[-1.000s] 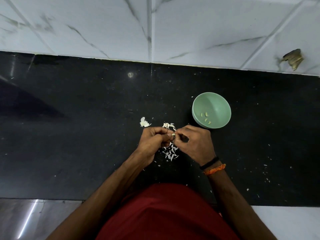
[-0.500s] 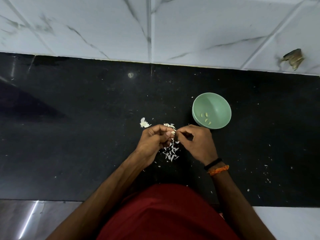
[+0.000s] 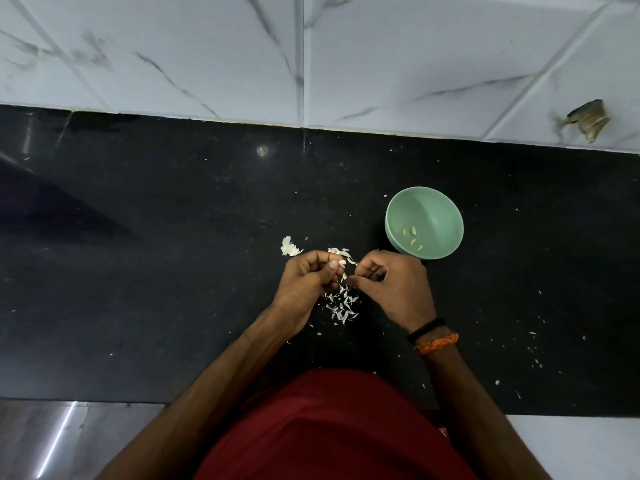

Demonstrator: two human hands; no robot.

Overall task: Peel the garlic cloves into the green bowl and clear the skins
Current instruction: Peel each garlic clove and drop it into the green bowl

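Pale green bowl (image 3: 443,206), black speckled counter (image 3: 173,271), white grey-veined tiles (image 3: 415,57).

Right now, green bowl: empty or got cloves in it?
Not empty. The upright green bowl holds a few peeled cloves on its bottom, mostly bare otherwise.

Red shirt (image 3: 332,431), black and orange wristbands (image 3: 433,336), perhaps thread.

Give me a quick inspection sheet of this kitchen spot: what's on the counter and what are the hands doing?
Surface: black counter, speckled with bits.
Job's things: green bowl upright, several peeled cloves inside; garlic clove at left fingertips.
Clutter: skins heaped below the hands; garlic piece beside left hand.
Grip: left hand pinches the clove; right hand curled, picking at it.
Cables: nothing seen.
Surroundings: marbled wall tiles, one chipped.
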